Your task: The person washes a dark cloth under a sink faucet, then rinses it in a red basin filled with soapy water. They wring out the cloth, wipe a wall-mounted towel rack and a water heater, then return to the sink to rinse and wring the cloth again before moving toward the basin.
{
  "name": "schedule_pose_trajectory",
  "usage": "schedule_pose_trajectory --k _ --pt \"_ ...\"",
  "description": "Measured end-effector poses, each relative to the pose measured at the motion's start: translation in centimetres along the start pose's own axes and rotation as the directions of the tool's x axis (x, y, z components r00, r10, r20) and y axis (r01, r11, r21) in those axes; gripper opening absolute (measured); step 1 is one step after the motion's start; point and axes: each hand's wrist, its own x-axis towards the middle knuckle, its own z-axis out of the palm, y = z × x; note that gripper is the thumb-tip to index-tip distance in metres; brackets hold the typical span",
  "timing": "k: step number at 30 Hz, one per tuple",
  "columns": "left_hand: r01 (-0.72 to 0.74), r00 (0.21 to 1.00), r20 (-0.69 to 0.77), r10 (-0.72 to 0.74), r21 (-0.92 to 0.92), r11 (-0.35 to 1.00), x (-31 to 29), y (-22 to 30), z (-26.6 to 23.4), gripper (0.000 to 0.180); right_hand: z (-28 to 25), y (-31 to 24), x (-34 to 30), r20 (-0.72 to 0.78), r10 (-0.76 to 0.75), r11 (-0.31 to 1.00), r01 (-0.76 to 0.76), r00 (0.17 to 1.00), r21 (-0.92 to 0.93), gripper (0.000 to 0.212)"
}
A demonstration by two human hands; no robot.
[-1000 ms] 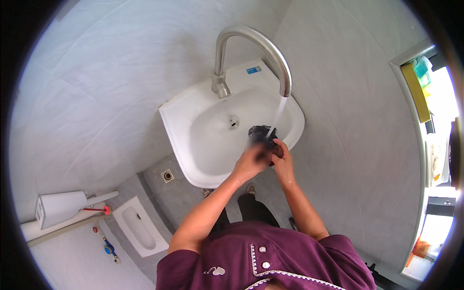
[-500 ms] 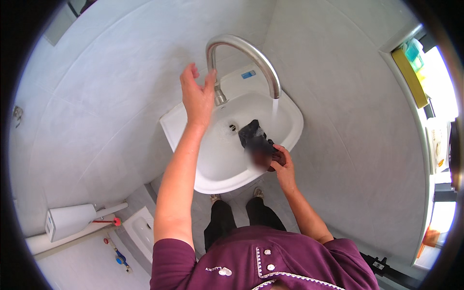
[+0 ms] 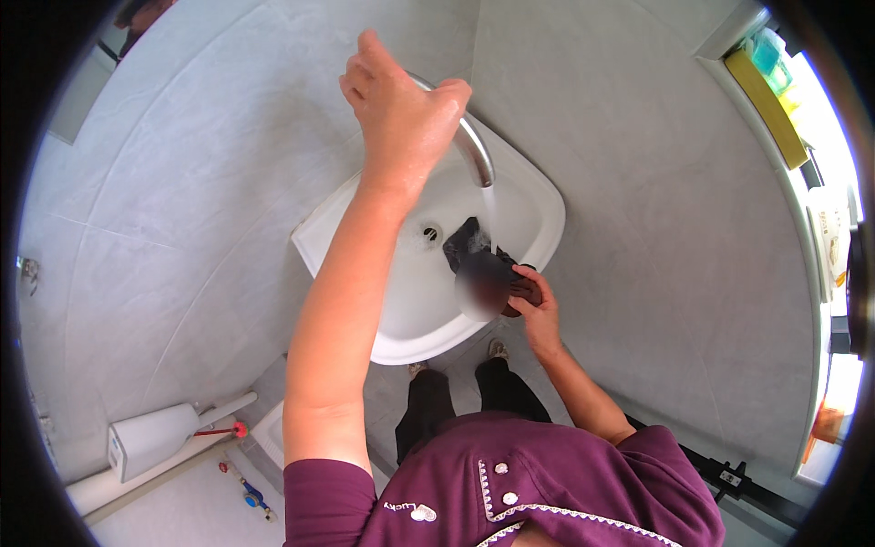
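Evidently, the dark cloth [image 3: 507, 266] lay where it did because the water stream [image 3: 489, 219] fell there: it was slumped in the right part of the white sink [image 3: 401, 301], one end spread on the bowl near the drain [image 3: 430, 234], the other bunched at the near right edge. The right hand [image 3: 540, 315] gripped that bunched end between thumb and fingers, which probably kept the wet bundle from sliding down toward the drain. A blur hid part of the cloth, so its folds there could not be made out. As for pose, the right forearm rose from the lower right, with the wrist close to the sink's edge. The left arm reached far forward, nearly straight, and the left hand [image 3: 406, 123] stood raised in front of the tap [image 3: 478, 155], covering much of its arch. Its back faced the camera, fingers bent, thumb spread to the right; with the palm turned away, whether it was closed on the tap, touching it or empty could not be told.
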Motion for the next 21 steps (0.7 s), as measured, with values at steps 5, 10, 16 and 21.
schedule_pose_trajectory --k 5,10,16,21 --pt "0.017 0.998 0.059 -0.012 -0.088 0.996 -0.1 -1.0 -1.8 0.094 0.0 -0.6 -0.2 0.012 0.03 1.0 -0.03 0.999 -0.001 0.049" --pt "0.028 0.989 0.144 -0.013 -0.103 0.994 -0.4 -1.3 -4.1 0.098 0.5 -1.1 -0.3 -0.007 0.04 0.999 -0.04 0.999 -0.028 0.049" --pt "0.014 0.973 0.232 0.015 -0.12 0.993 -0.3 -2.4 -6.2 0.102 0.3 -0.8 -0.3 0.009 0.04 0.998 -0.039 0.999 -0.041 0.05" --pt "-0.006 0.967 0.253 0.035 -0.114 0.993 -0.4 -2.6 -7.5 0.096 0.3 -0.5 -0.3 0.018 0.024 0.999 -0.024 1.0 -0.033 0.05"
